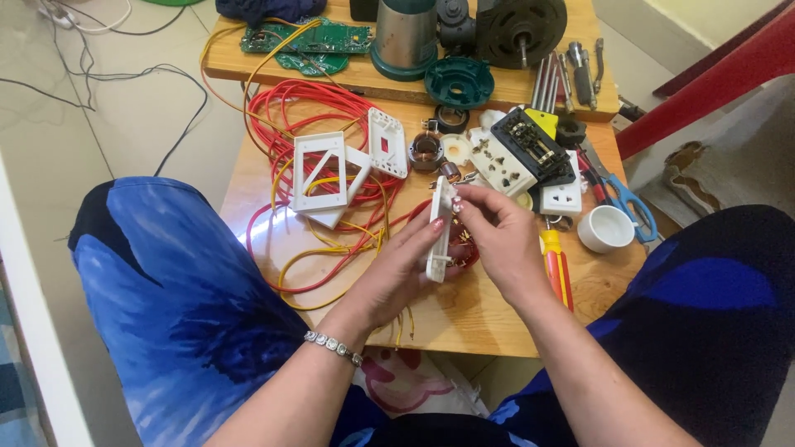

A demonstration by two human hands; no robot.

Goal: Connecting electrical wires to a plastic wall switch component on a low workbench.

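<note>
A white plastic switch plate (440, 232) is held edge-on above the wooden tabletop (464, 319), near its front edge, with red and yellow wires (465, 248) trailing from its back. It is clamped between both hands: the left hand (397, 269) is curled around its lower side, thumb pressed along the face, while the right hand (497, 236) is closed on its upper end, fingertips pinched together. A beaded bracelet (333, 346) is worn on the left wrist. Just beside the right hand a red-and-yellow screwdriver (556, 269) is laid. Further out, rectangular white frames (321, 174), coiled red wire (306, 108), a white cup (606, 228) and blue-handled scissors (633, 207) are spread.
</note>
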